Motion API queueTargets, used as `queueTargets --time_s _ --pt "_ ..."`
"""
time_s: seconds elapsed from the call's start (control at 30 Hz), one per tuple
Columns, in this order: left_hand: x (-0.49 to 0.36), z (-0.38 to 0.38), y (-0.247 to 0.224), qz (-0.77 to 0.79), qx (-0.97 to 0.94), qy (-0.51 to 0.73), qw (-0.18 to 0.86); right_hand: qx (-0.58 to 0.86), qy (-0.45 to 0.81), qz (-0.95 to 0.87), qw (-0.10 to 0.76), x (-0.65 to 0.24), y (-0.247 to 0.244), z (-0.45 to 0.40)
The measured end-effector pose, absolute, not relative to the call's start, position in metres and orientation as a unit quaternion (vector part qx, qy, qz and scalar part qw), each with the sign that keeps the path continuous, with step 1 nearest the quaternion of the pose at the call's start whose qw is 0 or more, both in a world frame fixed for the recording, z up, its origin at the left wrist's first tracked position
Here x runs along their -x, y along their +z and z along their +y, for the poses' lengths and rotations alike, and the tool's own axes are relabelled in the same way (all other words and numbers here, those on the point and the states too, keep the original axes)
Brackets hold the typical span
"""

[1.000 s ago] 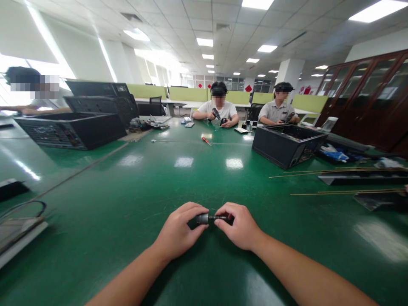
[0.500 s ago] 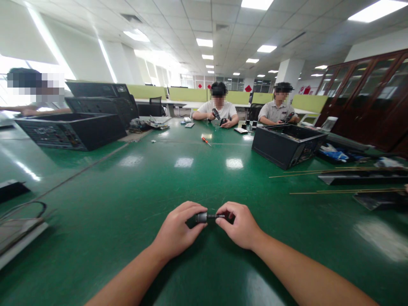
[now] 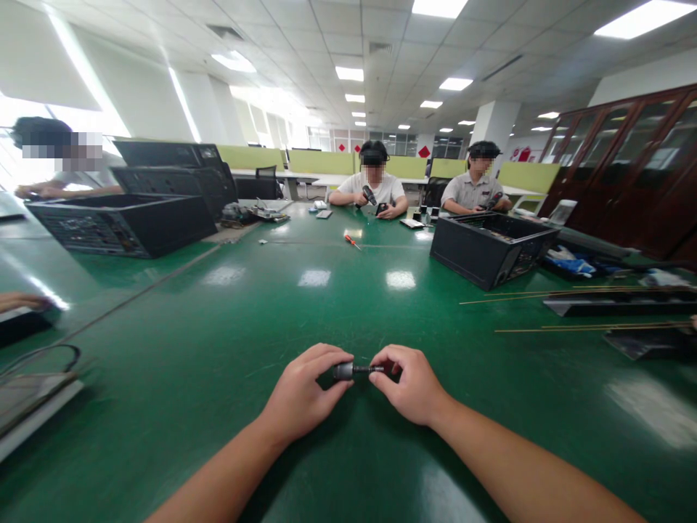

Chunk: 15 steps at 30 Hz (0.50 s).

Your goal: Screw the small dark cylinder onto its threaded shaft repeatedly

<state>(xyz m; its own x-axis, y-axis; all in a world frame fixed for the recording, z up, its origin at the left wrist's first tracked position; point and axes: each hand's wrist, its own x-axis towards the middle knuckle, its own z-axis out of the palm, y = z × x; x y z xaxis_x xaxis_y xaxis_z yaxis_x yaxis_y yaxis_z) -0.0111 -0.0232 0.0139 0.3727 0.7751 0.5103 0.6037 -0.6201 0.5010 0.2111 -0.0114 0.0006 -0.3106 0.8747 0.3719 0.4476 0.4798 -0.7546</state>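
In the head view, the left hand [image 3: 299, 396] has its fingers clamped on a grey cylinder [image 3: 344, 371]; the right hand [image 3: 411, 385] has its fingers pinched on the thin rod [image 3: 361, 370] reaching out of it. Both parts are between the hands, low over the worktop [image 3: 283, 305], and look joined; whether they are fixed or loose, and how much is done or left, I cannot tell. The screwdriver [image 3: 350, 240] and right case [image 3: 468, 250] lie well ahead; metal strips [image 3: 610, 303] sit off right, a flat panel [image 3: 41, 410] off left. All leave elbow room.
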Motion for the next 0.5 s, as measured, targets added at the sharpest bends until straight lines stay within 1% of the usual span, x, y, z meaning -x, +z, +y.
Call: queueTargets --time_s 0.5 --pt "0.0141 -0.0237 0.0145 0.427 -0.818 0.368 0.115 0.447 0.269 -0.756 0.395 -0.2129 0.0008 -0.0109"
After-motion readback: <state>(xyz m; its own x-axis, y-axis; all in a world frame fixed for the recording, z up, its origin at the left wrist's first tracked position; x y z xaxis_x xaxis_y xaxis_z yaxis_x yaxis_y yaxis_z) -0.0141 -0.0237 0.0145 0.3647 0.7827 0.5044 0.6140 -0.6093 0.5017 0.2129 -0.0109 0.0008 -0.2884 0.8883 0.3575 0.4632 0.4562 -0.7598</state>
